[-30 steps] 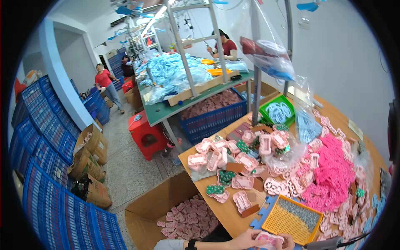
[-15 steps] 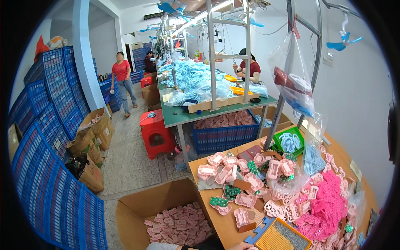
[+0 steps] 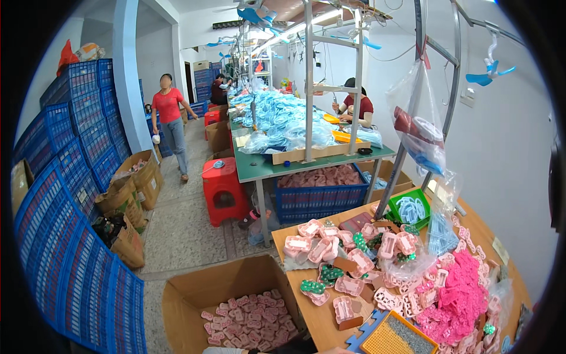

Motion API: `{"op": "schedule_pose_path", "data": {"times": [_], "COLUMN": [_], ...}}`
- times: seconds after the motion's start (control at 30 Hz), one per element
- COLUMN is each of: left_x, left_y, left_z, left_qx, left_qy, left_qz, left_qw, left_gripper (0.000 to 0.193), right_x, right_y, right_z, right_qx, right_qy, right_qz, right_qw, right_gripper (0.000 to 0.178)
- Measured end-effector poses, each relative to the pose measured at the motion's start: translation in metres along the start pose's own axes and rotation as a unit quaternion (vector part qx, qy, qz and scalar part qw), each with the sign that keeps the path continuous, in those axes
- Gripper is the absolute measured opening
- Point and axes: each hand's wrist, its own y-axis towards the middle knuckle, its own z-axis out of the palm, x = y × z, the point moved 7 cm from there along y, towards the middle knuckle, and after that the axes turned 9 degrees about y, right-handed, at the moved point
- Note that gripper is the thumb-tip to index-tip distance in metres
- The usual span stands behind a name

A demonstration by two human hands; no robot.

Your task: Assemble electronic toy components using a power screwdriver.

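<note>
Only a sliver of my left hand point(image 3: 337, 351) shows at the bottom edge, beside a yellow tray point(image 3: 377, 345) holding small grey bits. Its fingers are cut off by the frame, so any grip is hidden. A pale sleeve and dark wristband lie to its left. My right hand is out of sight. Under the tray is a blue interlocking mat point(image 3: 361, 334). Pale pink plastic shells point(image 3: 348, 285) lie across the wooden table point(image 3: 321, 324), among green dotted pieces point(image 3: 312, 287) and brown flat pieces. A bright pink heap point(image 3: 463, 295) sits to the right.
A cardboard box point(image 3: 183, 301) of pink pieces stands left of the table. A green bin point(image 3: 425, 199) holds light blue rings. Beyond are a red stool point(image 3: 226, 189), a green table point(image 3: 265, 172) and stacked blue crates point(image 3: 88, 236). One person walks in the aisle; two sit farther back.
The view has shifted slightly, and my left hand has dropped lower, nearly out of the picture. The walking person has come nearer, one arm swung outward.
</note>
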Motion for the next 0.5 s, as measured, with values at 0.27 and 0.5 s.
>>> {"op": "schedule_pose_path", "data": {"times": [0.27,0.5], "left_x": [0.02,0.03], "left_y": [-0.005,-0.007], "left_z": [0.002,0.001], "left_qx": [-0.011,-0.029], "left_qy": [-0.043,-0.046], "left_qz": [0.028,-0.023], "left_qw": [0.999,0.998], "left_gripper": [0.036,0.036], "right_x": [0.011,0.023], "right_y": [-0.006,-0.004], "right_z": [0.013,0.028], "right_qx": [0.011,0.021], "right_qy": [-0.056,-0.035], "right_qz": [-0.001,-0.009], "right_qw": [0.998,0.999], "right_gripper": [0.04,0.037]}}
